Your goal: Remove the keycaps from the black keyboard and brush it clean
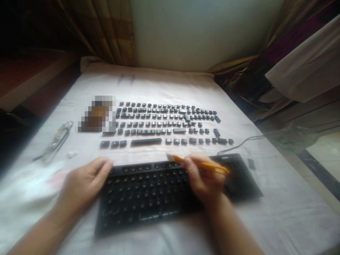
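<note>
A black keyboard [148, 194] with its keycaps off lies across the bed sheet in front of me, bare key posts showing. My left hand [84, 182] grips its upper left corner, thumb along the edge and the other fingers partly hidden. In my right hand [205, 179] is a small brush [212, 167] with an orange handle, held over the keyboard's top edge. Its pale bristles point left, near the top row. Whether they touch the keyboard I cannot tell. Behind it, loose black keycaps [146, 141] are laid out in several rows.
Left of the keycaps lies a pixelated rectangular object [95, 115]. Eyeglasses [57, 140] rest further left, beside small white bits [71, 154]. A cable [239, 141] runs right from the keyboard. White cloth [29, 187] bunches at the left. The bed's right edge drops to a tiled floor [322, 156].
</note>
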Demonstrator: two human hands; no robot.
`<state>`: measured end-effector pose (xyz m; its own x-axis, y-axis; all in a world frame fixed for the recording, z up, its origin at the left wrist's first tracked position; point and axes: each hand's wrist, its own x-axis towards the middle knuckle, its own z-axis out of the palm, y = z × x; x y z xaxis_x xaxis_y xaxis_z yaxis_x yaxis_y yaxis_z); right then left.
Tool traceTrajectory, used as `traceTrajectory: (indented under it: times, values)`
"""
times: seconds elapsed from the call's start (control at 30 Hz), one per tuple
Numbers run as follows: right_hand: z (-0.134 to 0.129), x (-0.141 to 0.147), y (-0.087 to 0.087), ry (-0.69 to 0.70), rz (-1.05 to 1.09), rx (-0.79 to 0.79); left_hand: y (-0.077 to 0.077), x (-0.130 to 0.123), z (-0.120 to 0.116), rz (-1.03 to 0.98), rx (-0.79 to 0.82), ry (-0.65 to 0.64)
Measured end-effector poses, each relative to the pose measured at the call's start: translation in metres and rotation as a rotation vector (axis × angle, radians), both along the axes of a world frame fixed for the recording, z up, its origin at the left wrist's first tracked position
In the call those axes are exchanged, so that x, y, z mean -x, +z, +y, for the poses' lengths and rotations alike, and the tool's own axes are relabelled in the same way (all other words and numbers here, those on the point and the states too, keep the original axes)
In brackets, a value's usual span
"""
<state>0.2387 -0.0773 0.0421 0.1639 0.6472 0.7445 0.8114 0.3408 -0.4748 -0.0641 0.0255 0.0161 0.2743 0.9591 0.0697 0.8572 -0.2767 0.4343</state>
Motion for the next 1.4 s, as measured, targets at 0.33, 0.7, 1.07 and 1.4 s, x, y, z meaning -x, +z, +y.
traceTrajectory:
  times: [0.33,0.7,1.07,1.4]
  values:
    - [0.0036,0.0015,0.0025,0.067,-0.040,0.032,0.0029,0.0005,-0.0015,0.003,0.043,0.000]
    - [0.0035,0.0001,0.0031,0.069,-0.065,0.056,0.0071,-0.0032,-0.0027,0.015,0.059,0.016]
    - [0.0024,0.0000,0.0017,0.044,-0.041,0.059,0.0073,-0.0022,-0.0021,-0.004,0.046,0.004]
    - [0.0032,-0.0007,0.0022,0.045,-0.042,0.058,0.0070,-0.0026,-0.0014,0.000,0.031,0.006]
